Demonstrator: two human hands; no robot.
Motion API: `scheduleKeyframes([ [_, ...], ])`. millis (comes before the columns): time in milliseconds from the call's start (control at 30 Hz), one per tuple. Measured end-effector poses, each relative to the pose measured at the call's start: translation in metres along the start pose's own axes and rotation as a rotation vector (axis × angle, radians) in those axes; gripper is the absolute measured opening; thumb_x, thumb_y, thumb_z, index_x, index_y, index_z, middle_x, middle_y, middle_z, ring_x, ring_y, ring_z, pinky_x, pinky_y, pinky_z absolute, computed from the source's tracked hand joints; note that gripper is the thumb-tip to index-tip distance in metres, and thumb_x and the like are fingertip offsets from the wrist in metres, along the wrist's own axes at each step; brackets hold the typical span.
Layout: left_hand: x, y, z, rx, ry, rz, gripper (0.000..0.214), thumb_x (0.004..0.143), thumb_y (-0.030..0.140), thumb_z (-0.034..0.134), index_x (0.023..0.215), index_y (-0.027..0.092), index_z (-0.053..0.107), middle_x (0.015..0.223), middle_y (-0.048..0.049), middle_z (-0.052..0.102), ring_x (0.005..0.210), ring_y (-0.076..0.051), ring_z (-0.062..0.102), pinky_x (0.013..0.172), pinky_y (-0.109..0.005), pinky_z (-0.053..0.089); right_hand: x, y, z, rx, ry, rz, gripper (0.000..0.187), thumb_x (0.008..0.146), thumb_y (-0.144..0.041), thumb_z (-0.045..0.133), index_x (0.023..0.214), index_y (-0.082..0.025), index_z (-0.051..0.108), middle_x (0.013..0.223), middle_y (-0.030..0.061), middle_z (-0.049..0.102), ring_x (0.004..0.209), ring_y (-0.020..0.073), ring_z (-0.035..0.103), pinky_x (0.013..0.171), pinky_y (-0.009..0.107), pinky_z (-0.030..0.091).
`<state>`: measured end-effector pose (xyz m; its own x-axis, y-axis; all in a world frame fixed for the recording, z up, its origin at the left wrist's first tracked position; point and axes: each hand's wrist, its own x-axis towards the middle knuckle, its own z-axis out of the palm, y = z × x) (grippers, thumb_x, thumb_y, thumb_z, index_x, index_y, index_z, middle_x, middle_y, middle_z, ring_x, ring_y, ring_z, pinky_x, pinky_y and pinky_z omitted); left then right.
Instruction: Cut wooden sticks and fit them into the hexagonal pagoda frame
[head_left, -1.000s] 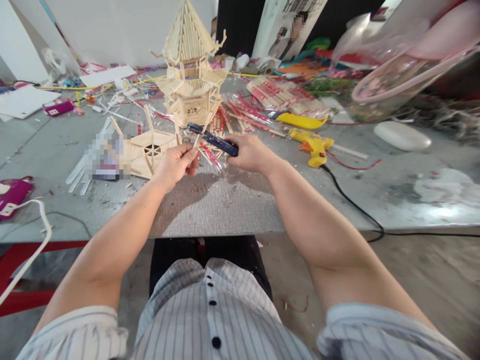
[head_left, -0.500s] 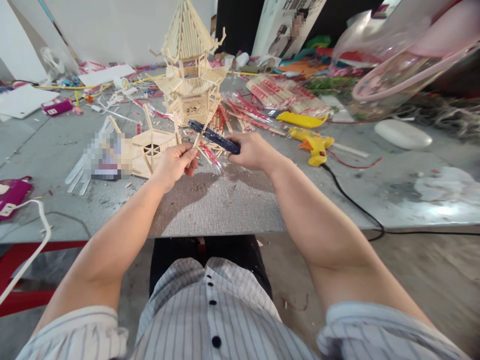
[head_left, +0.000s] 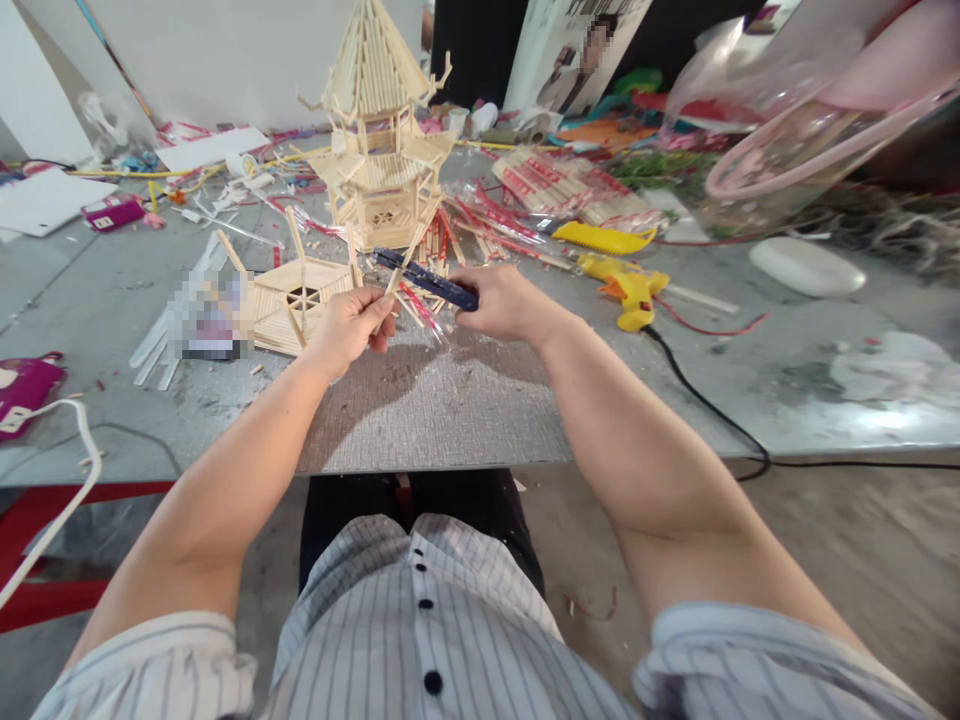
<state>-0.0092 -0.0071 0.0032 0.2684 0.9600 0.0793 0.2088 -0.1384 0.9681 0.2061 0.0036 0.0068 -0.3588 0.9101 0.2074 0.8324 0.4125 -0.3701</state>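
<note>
My left hand (head_left: 351,325) pinches a thin wooden stick (head_left: 413,243) that slants up and away over the table. My right hand (head_left: 504,302) is closed round a long, narrow dark blue tool (head_left: 442,287), whose far end crosses the stick; its exact kind is hard to make out. Just left of my left hand lies a flat hexagonal frame of sticks (head_left: 279,312) with a spoked opening and several upright posts. Behind both hands stands a tiered pagoda model (head_left: 379,180) built from similar sticks, with a pointed roof.
A yellow glue gun (head_left: 628,292) with a black cord lies to the right, near a yellow-handled tool (head_left: 604,238). Packs of wrapped sticks (head_left: 544,185) lie behind. A white mouse-shaped object (head_left: 806,266) sits further right. Clear glue sticks (head_left: 161,335) and a purple box (head_left: 30,393) lie left.
The dark blue tool and my right hand have shifted very slightly left and down against the stick. My left hand keeps its place.
</note>
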Motion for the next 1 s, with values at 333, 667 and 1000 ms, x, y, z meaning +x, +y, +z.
scheduleKeyframes([
  [333, 0.001, -0.003, -0.0012, 0.01, -0.008, 0.017, 0.017, 0.087, 0.024, 0.054, 0.073, 0.014, 0.057, 0.054, 0.0038, 0.056, 0.037, -0.004, 0.05, 0.041, -0.016, 0.039, -0.0001, 0.001, 0.0004, 0.009, 0.004, -0.008, 0.035, 0.067, -0.021, 0.054, 0.1, -0.019, 0.067, 0.088, 0.008, 0.068, 0.08, 0.0227, 0.06, 0.074, 0.033, 0.043],
  [667, 0.0001, -0.0012, -0.0005, 0.026, 0.002, 0.019, 0.017, 0.087, 0.025, 0.054, 0.073, 0.014, 0.057, 0.053, 0.0038, 0.056, 0.037, -0.004, 0.049, 0.041, -0.016, 0.04, -0.0012, -0.0015, -0.0016, 0.011, -0.006, 0.006, 0.035, 0.068, -0.021, 0.055, 0.1, -0.021, 0.067, 0.087, 0.0062, 0.068, 0.08, 0.022, 0.06, 0.074, 0.033, 0.043],
  [1000, 0.0001, -0.0025, -0.0017, 0.015, -0.008, 0.027, 0.017, 0.086, 0.024, 0.053, 0.073, 0.015, 0.058, 0.054, 0.0035, 0.057, 0.038, -0.004, 0.05, 0.041, -0.018, 0.04, -0.0011, -0.0014, -0.0018, 0.018, -0.012, 0.001, 0.036, 0.067, -0.02, 0.054, 0.101, -0.02, 0.067, 0.087, 0.0068, 0.068, 0.08, 0.0218, 0.059, 0.074, 0.033, 0.043],
])
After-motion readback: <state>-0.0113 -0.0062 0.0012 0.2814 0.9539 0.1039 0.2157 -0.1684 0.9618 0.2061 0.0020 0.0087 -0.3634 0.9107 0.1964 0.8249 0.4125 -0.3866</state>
